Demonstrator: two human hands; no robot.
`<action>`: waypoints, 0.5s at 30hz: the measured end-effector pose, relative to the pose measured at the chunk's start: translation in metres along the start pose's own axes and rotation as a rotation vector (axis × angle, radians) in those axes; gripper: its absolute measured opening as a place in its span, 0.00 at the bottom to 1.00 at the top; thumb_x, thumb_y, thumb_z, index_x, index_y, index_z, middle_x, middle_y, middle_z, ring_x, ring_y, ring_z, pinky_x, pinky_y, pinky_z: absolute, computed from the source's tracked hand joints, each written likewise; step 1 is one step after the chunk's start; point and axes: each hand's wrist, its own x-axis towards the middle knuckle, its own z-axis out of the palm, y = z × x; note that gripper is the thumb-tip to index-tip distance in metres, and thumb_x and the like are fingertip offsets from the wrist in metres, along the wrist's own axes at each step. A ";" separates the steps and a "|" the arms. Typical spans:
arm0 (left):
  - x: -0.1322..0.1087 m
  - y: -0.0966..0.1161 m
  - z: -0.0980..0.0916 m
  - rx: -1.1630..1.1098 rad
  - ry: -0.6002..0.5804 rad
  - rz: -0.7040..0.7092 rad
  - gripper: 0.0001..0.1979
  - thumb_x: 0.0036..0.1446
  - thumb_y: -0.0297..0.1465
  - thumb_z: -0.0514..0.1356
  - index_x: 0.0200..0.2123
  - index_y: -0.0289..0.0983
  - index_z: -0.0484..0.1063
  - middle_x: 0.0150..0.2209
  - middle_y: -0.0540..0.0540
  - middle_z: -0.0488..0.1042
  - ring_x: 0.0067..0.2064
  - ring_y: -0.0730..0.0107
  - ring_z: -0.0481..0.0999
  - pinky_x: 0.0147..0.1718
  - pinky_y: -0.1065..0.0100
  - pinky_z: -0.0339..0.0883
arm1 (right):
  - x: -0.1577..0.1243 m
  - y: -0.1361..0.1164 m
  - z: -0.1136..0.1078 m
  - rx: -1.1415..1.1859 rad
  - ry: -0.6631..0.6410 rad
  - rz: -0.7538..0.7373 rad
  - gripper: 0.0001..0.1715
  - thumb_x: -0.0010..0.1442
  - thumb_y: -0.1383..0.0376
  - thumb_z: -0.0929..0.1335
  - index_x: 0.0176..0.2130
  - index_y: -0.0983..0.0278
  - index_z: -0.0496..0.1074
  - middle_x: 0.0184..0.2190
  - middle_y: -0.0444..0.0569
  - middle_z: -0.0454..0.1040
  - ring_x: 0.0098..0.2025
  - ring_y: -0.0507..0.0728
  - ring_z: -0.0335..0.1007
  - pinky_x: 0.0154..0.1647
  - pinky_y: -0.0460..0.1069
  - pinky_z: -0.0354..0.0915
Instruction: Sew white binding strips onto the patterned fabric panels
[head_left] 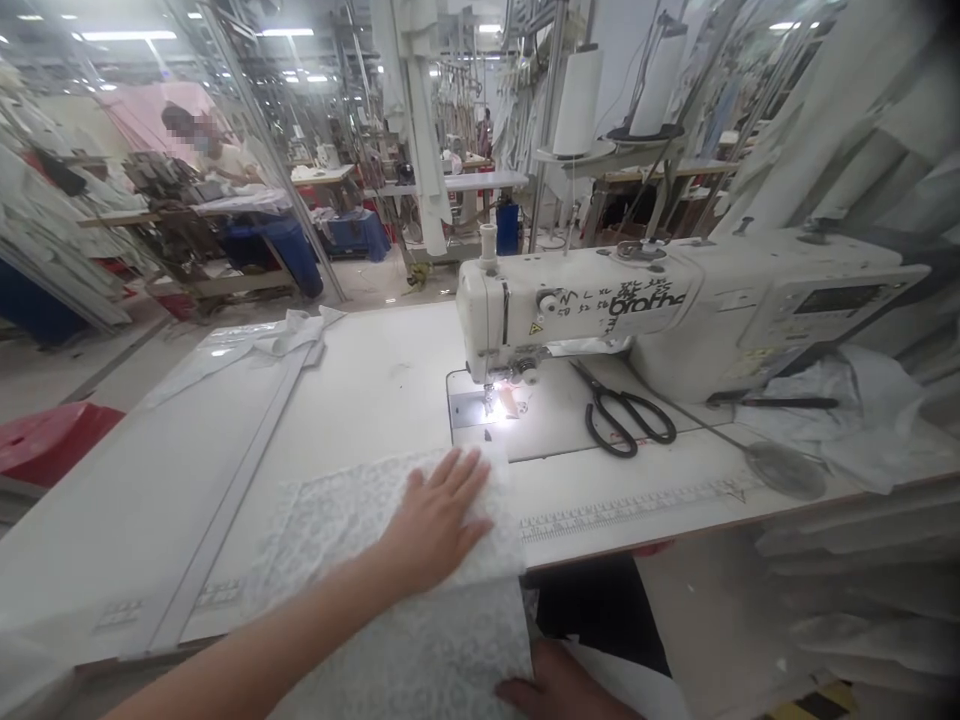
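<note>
A white, lace-like patterned fabric [345, 510] lies over the table's front edge and hangs down toward me. My left hand [435, 520] rests flat on it with the fingers stretched out, just in front of the sewing machine's needle area. Below the tabletop, at the bottom of the view, my right hand [566, 685] grips the hanging right edge of this fabric, its fingers partly hidden. The white sewing machine [570, 300] stands behind the fabric, its lamp lighting the presser foot [489, 400]. The fabric lies short of the foot.
Black-handled scissors [622, 415] lie right of the needle. A printed ruler scale [637, 508] runs along the table's front. White cloth pieces [289, 335] lie at the far left, more cloth [847, 410] at the right. Thread cones [577, 100] stand behind. Another person [217, 150] sits farther back.
</note>
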 end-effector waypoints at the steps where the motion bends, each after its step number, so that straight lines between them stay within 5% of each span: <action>1: 0.011 -0.004 -0.002 0.018 0.013 -0.023 0.29 0.63 0.44 0.40 0.64 0.41 0.42 0.66 0.44 0.42 0.66 0.50 0.40 0.54 0.38 0.47 | 0.006 -0.003 -0.003 0.009 0.031 -0.025 0.22 0.51 0.64 0.67 0.48 0.65 0.72 0.46 0.53 0.73 0.49 0.63 0.67 0.49 0.52 0.62; 5: 0.053 -0.024 -0.009 0.089 0.037 -0.054 0.29 0.63 0.45 0.39 0.64 0.40 0.43 0.66 0.45 0.43 0.66 0.52 0.39 0.55 0.40 0.47 | 0.020 -0.005 -0.018 -0.027 0.084 -0.157 0.15 0.57 0.66 0.61 0.39 0.67 0.75 0.38 0.52 0.76 0.42 0.60 0.71 0.42 0.50 0.64; 8: 0.063 -0.034 -0.009 0.087 0.057 -0.041 0.28 0.63 0.44 0.40 0.64 0.40 0.45 0.65 0.44 0.44 0.66 0.52 0.41 0.55 0.41 0.48 | 0.006 0.011 -0.025 -0.316 0.246 -0.096 0.14 0.56 0.70 0.62 0.40 0.68 0.74 0.41 0.56 0.74 0.45 0.62 0.68 0.45 0.52 0.62; 12: 0.044 -0.027 -0.008 -0.096 0.229 0.072 0.23 0.61 0.38 0.48 0.57 0.37 0.60 0.61 0.40 0.56 0.63 0.56 0.52 0.56 0.51 0.53 | -0.031 0.042 -0.023 -0.600 0.240 0.144 0.15 0.53 0.73 0.64 0.42 0.70 0.72 0.40 0.62 0.74 0.44 0.68 0.69 0.43 0.56 0.61; 15: 0.010 -0.001 -0.008 -0.315 0.190 0.203 0.17 0.61 0.33 0.48 0.49 0.37 0.69 0.48 0.40 0.71 0.50 0.61 0.69 0.48 0.61 0.64 | -0.047 0.046 -0.032 -0.499 0.174 0.161 0.09 0.59 0.68 0.61 0.33 0.66 0.70 0.27 0.51 0.74 0.32 0.60 0.71 0.32 0.49 0.62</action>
